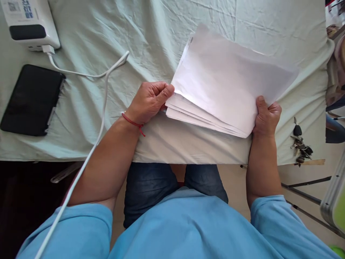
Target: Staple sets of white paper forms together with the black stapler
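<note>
Papers [229, 86] in a loose stack are gripped at both near corners above the cloth-covered table [151, 32]. Left hand [149, 102] pinches one corner, right hand [265, 117] clamps the other. Keys [299, 144] lie just right.

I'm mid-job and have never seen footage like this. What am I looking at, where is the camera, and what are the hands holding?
There is no machine here: a person works with two bare hands, and one camera worn on the head looks forward and down at them, so you see the arms from above. The left hand and right hand grip opposite corners of a stack of white paper sheets. The stack is over a table covered in pale green cloth. On the cloth lie a black flat case, a white power bank with a white cable, and a bunch of keys at the right edge.
</note>
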Action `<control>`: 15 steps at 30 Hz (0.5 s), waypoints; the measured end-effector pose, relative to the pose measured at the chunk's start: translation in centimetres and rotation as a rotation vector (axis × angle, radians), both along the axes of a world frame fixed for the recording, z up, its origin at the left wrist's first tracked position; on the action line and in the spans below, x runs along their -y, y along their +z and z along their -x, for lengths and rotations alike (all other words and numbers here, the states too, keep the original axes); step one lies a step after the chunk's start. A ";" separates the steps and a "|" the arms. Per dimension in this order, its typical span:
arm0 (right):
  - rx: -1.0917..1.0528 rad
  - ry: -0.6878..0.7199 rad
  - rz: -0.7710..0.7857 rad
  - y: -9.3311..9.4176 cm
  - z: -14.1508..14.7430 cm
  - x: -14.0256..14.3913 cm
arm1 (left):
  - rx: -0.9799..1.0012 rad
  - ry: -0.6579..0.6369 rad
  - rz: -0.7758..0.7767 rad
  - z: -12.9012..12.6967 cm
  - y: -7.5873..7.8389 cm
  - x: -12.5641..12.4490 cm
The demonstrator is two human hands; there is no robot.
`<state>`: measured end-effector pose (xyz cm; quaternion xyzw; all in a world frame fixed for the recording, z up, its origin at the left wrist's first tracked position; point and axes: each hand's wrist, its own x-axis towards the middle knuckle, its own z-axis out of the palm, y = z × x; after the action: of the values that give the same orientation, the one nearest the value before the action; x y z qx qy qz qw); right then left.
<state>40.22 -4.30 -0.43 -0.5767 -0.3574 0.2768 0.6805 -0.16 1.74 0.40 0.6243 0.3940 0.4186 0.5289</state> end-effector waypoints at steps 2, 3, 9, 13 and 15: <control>-0.003 0.013 0.005 0.2 0.3 0.2 | 0.025 0.022 -0.034 0.0 -0.4 -0.1; -0.001 0.023 0.006 0.4 0.4 0.3 | 0.039 0.032 -0.046 0.0 -0.6 -0.2; 0.030 0.096 -0.002 0.8 0.6 1.0 | 0.090 0.056 -0.017 -0.1 -1.9 -0.4; 0.023 0.139 0.016 0.7 0.8 1.5 | 0.161 0.072 0.036 0.0 -2.3 -0.2; 0.019 0.117 0.008 0.6 0.8 1.6 | 0.179 0.076 0.061 0.1 -2.2 0.0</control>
<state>39.42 -5.89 0.15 -0.5600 -0.3958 0.3122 0.6575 -0.26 1.73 -1.84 0.5529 0.3810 0.4802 0.5645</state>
